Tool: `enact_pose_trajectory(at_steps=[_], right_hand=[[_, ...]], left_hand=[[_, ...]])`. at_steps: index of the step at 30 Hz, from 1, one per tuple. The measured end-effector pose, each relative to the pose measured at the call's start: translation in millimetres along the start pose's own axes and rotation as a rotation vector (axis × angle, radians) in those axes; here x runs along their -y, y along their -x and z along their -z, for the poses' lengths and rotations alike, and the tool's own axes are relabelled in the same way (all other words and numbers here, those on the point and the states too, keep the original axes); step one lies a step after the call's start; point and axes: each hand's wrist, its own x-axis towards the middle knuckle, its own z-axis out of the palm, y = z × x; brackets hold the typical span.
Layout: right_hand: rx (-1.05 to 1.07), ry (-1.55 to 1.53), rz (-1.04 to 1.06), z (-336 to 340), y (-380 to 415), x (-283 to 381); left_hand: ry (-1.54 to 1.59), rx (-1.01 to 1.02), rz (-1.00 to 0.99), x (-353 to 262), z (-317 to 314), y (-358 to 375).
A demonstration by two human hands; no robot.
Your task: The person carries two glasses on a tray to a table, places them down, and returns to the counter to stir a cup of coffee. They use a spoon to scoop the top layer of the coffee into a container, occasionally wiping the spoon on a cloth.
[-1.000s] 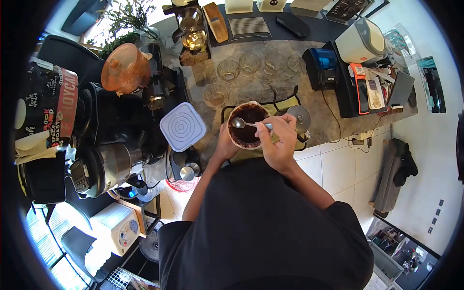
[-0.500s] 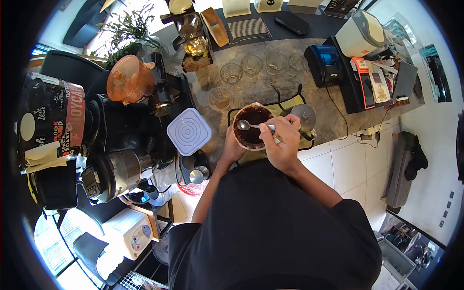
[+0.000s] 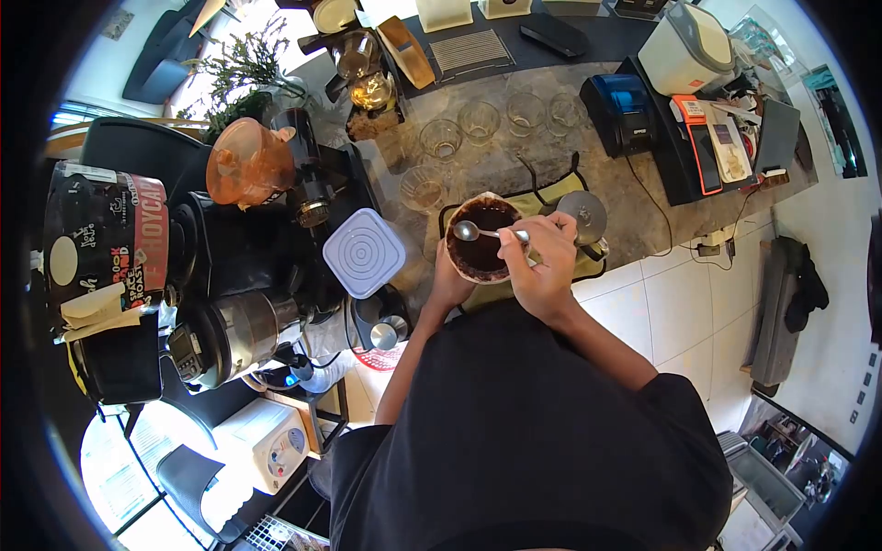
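Observation:
My left hand [image 3: 449, 282] is wrapped round the left side of a round, pale-rimmed bowl [image 3: 480, 278], its fingers partly hidden beneath. Dark brown stuff like coffee coats the inside of this bowl. In my right hand [image 3: 546, 268] a metal spoon [image 3: 467, 230] is pinched by its handle, with its head over the dark contents. Under the bowl lies a green cloth with black edging [image 3: 551, 191]. A round grey metal lid or disc [image 3: 582, 217] sits just right of my right hand.
Several clear glasses [image 3: 479, 123] stand behind the bowl on the grey counter [image 3: 634, 211]. A square-lidded container [image 3: 364, 253] is on the left, beside a grinder with an orange hopper [image 3: 246, 163]. At the right are a black-and-blue printer [image 3: 621, 108] and a phone in an orange case [image 3: 698, 147].
The camera view has shifted slightly, so the surroundings sit a little further right. Both hands keep their holds; the spoon's head remains over the bowl's contents.

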Motion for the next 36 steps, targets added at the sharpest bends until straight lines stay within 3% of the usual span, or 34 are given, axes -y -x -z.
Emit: enact_pose_trajectory(at_steps=[7, 15, 24, 26, 36], right_hand=[[-0.002, -0.055, 0.071, 1.8, -0.7, -3.6], [0.013, 0.082, 0.063, 3.2, 0.4, -19.3], [0.003, 0.012, 0.075, -1.3, -7.3, -11.6], [-0.005, 0.039, 0.074, 1.1, -6.9, -12.8], [-0.043, 0.001, 0.058, -4.3, -6.8, -1.6]], left_hand=[[0.109, -0.007, 0.023, 3.8, -1.5, 1.9], [0.127, -0.052, -0.019, 3.7, -7.1, 1.4], [0.033, -0.055, 0.007, 1.0, -6.4, 2.5], [-0.077, -0.084, -0.091, 13.2, -5.8, 3.0], [0.020, -0.050, -0.024, -5.7, -6.9, 0.8]])
